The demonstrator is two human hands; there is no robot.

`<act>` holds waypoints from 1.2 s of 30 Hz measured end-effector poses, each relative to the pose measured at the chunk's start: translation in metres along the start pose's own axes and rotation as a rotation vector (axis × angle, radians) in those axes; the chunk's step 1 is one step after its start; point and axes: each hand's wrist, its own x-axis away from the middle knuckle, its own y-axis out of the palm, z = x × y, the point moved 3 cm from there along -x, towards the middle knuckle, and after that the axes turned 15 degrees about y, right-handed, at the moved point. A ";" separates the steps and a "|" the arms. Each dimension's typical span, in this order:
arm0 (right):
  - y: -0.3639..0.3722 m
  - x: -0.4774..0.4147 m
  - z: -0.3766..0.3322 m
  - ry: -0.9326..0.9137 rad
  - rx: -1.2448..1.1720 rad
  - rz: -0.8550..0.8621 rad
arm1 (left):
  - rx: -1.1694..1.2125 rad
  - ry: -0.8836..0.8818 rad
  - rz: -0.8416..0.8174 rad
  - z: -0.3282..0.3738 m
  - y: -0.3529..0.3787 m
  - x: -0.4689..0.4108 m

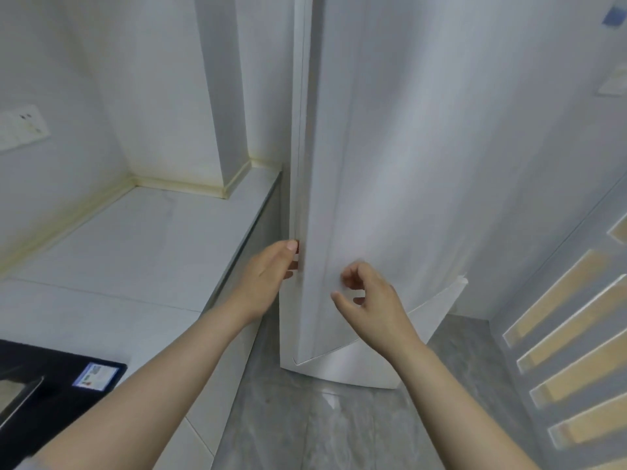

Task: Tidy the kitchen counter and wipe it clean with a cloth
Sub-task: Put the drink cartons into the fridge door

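**Head view: both hands at the white door, counter to the left**

- The kitchen counter (135,249) is seen at 9 o'clock from frame centre: a pale stone top running into a wall corner, with a yellowed seal along its back edge.
- A black hob (51,385) is set into the counter at 8 o'clock, with a small printed label (96,376) on its near corner.
- A socket plate (20,127) is noted on the wall at 10 o'clock.
- A tall white unit (339,368) stands just beside the counter's right end. Its white door (390,164) fills the frame from 12 to 3 o'clock.
- The left hand (271,269) is placed at the door's left edge, just below centre. Its fingers (292,265) are curled round that edge, with the tips tucked into the gap behind it and the thumb laid above them against the same edge.
- The right hand (369,296) is held in front of the door face at about 5 o'clock from centre. Its fingers are loosely bent and kept apart from the thumb, and nothing is seen between them. The fingertips are blurred, so contact with the door cannot be told.
- Grey floor (322,418) is seen at 6 o'clock.
- A slatted panel (559,368) is seen at 4 o'clock.
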 end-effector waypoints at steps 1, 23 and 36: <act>0.005 -0.010 -0.003 -0.009 0.008 -0.009 | -0.004 -0.001 -0.007 -0.002 -0.006 -0.006; 0.036 -0.198 0.004 0.131 -0.117 0.013 | -0.422 0.072 0.049 -0.089 -0.062 -0.177; 0.039 -0.291 0.017 0.175 -0.238 -0.048 | -0.459 -0.083 0.202 -0.128 -0.047 -0.262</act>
